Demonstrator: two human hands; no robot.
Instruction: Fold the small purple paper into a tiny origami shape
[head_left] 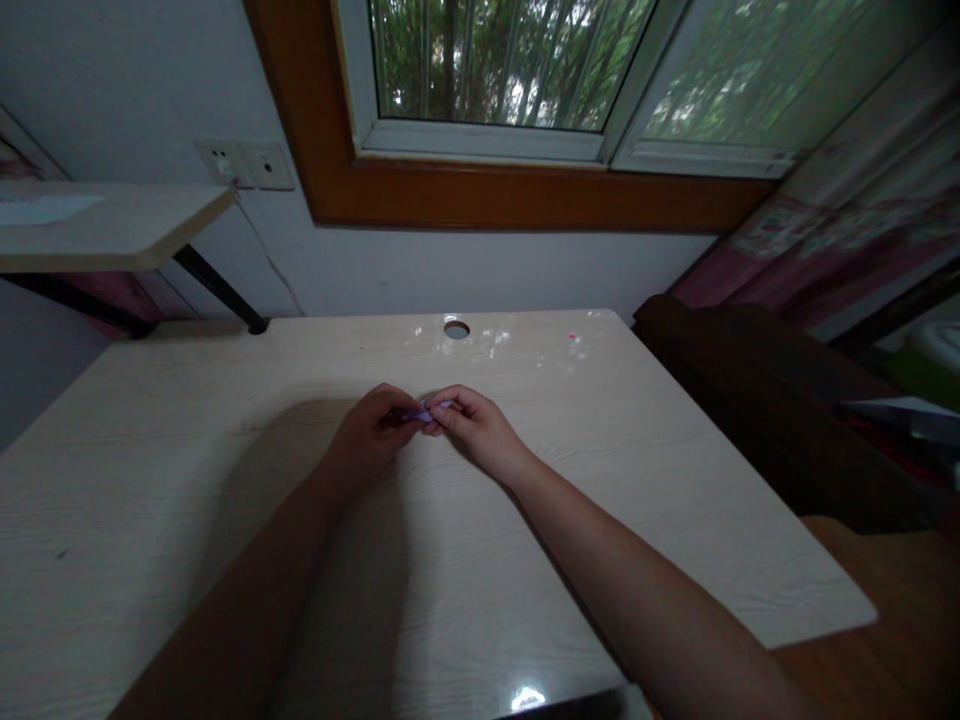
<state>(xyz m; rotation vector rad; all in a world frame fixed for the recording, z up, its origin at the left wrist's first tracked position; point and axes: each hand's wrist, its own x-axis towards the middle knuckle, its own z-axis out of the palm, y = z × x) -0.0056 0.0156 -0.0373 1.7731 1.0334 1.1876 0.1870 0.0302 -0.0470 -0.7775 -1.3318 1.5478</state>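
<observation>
"Table (615, 440) in front of the person — what is happening over it?"

"The left hand (371, 425) and the right hand (478, 425) meet around its middle, toward the far side. Between them is a small purple thing (421, 414); the left hand pinches its left end, the right hand pinches its right end."

"What is it, exactly?"

"Hard to say — the light is dim and the grip covers most of it, so I cannot tell paper from cloth."

"And around them?"

"A round hole (457, 330) sits beyond, near the table's far edge, with a small red speck (572, 336) to its right. At the far left, a raised shelf (169, 228) stands on black legs (219, 288), and a white cord (264, 246) hangs from the wall socket (220, 163)."

"Past the table?"

"A window (480, 138) in a brown wooden frame (480, 195), green trees (510, 60) outside, and a pink and white curtain (802, 235) on the right."
</observation>
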